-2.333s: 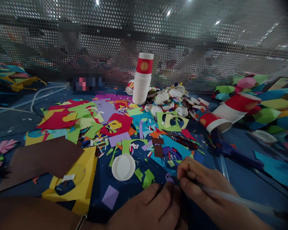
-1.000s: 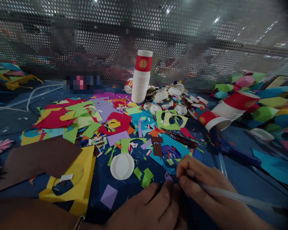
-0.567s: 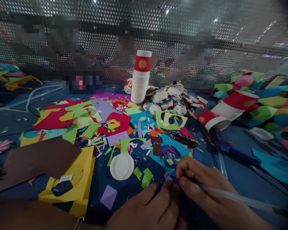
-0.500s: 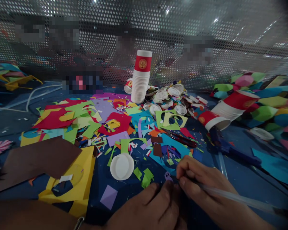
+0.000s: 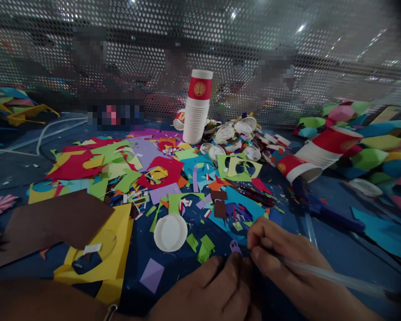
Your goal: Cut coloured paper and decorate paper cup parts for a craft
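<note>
My right hand (image 5: 284, 263) is pinched round a long translucent stick (image 5: 330, 277) that runs off to the right; its tip meets my left fingers. My left hand (image 5: 214, 292) lies low at the bottom edge, fingers curled, thumb and forefinger pressed together at a small purple paper piece (image 5: 234, 246). What else the left fingers hold is hidden. Both hands rest over the blue table top (image 5: 334, 249). A white paper cup bottom (image 5: 170, 232) lies just left of them.
Coloured paper scraps (image 5: 160, 178) cover the table. A brown sheet (image 5: 53, 220) lies on a yellow sheet (image 5: 115, 258) at left. A tall stack of red-and-white cups (image 5: 196, 107) stands at the back; tipped cups (image 5: 317, 154) and a blue glue gun (image 5: 321, 209) lie right. A perforated metal screen (image 5: 287, 53) closes the back.
Almost nothing: both hands stay together at the small purple piece, with only slight shifts of the view.
</note>
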### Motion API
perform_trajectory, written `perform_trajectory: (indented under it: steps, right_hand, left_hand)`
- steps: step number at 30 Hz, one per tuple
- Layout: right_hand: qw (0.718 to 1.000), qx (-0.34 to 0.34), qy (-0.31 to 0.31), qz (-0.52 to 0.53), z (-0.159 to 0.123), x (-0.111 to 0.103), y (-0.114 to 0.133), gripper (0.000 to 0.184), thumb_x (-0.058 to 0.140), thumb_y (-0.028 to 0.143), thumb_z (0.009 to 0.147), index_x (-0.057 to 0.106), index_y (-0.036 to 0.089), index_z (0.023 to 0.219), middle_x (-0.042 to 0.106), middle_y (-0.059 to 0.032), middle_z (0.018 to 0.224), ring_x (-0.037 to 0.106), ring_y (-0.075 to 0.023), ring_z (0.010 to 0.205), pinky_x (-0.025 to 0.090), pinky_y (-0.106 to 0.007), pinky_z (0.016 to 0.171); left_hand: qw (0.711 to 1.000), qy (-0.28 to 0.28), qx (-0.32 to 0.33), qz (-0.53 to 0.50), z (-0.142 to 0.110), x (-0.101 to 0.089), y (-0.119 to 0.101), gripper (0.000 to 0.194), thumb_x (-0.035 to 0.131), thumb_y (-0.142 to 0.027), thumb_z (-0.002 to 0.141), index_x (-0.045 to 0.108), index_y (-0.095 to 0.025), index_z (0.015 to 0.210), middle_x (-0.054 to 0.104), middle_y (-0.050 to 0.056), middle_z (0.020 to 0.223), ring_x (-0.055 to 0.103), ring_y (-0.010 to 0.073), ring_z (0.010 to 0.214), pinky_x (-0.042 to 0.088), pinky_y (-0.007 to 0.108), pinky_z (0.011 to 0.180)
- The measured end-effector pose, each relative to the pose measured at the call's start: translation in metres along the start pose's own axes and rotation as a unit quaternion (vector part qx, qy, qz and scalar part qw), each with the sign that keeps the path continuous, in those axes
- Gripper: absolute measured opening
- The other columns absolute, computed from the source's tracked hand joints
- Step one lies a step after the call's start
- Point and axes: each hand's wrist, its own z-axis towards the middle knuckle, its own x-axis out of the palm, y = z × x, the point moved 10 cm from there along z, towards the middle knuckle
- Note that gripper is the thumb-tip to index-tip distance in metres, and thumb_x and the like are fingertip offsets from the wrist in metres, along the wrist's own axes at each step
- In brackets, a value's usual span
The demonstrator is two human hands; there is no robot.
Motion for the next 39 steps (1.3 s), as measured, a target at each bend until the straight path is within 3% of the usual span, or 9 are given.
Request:
perform_trajectory:
  steps: [5,9,14,22,32,39]
  right_hand:
    - [1.0,0.002,-0.013,0.003,0.0007,-0.0018,0.0003,0.018,0.04,0.023,0.096,0.049,0.025,0.081,0.054,0.006,0.062,0.051,-0.0125,0.053,0.037,-0.025,0.05]
    - [1.0,-0.001,-0.011,0.001,-0.0001,-0.0002,0.0009,0.019,0.039,0.023,0.097,0.05,0.025,0.081,0.054,0.0058,0.063,0.052,-0.0125,0.054,0.037,-0.025,0.05]
    - [1.0,0.0,-0.005,-0.002,0.0001,0.0005,0.0011,0.019,0.037,0.023,0.098,0.05,0.024,0.083,0.057,0.0039,0.067,0.055,-0.013,0.057,0.04,-0.025,0.053]
    - [1.0,0.008,0.001,0.005,0.0001,0.0,0.0017,0.02,0.037,0.024,0.098,0.051,0.024,0.084,0.057,0.0035,0.067,0.055,-0.0135,0.058,0.039,-0.026,0.052]
    - [1.0,0.01,-0.001,0.015,-0.0015,0.0002,-0.0016,0.023,0.036,0.028,0.1,0.052,0.024,0.083,0.056,0.0033,0.067,0.053,-0.0138,0.057,0.038,-0.026,0.052]
    - [1.0,-0.001,0.0,0.012,-0.0007,-0.0003,0.0035,0.021,0.038,0.026,0.098,0.051,0.024,0.082,0.057,0.0033,0.067,0.055,-0.0139,0.057,0.04,-0.026,0.053]
  left_hand:
    - [1.0,0.006,0.005,0.005,0.0016,0.0011,-0.0004,0.028,0.045,-0.023,0.104,0.066,-0.019,0.121,0.07,0.002,0.127,0.061,0.0166,0.119,0.04,0.029,0.1]
    - [1.0,-0.009,-0.003,0.006,0.0024,-0.0039,0.0017,0.028,0.044,-0.022,0.104,0.069,-0.022,0.117,0.072,-0.003,0.123,0.062,0.0148,0.116,0.04,0.028,0.099]
    - [1.0,-0.002,0.003,0.018,0.0011,-0.0024,0.0009,0.027,0.046,-0.023,0.103,0.067,-0.02,0.12,0.071,0.0,0.127,0.062,0.0162,0.118,0.042,0.028,0.098]
    - [1.0,-0.006,-0.001,0.014,0.003,-0.0033,0.0021,0.026,0.046,-0.023,0.103,0.068,-0.023,0.117,0.072,-0.003,0.124,0.062,0.0156,0.117,0.042,0.028,0.097]
    - [1.0,0.007,0.004,0.003,0.0005,0.0006,0.0002,0.027,0.046,-0.026,0.104,0.067,-0.019,0.12,0.07,0.002,0.128,0.06,0.0177,0.12,0.041,0.029,0.098]
    - [1.0,-0.016,0.006,-0.01,0.002,-0.0033,0.0006,0.023,0.048,-0.026,0.103,0.068,-0.024,0.114,0.073,-0.003,0.122,0.063,0.0177,0.118,0.042,0.03,0.096]
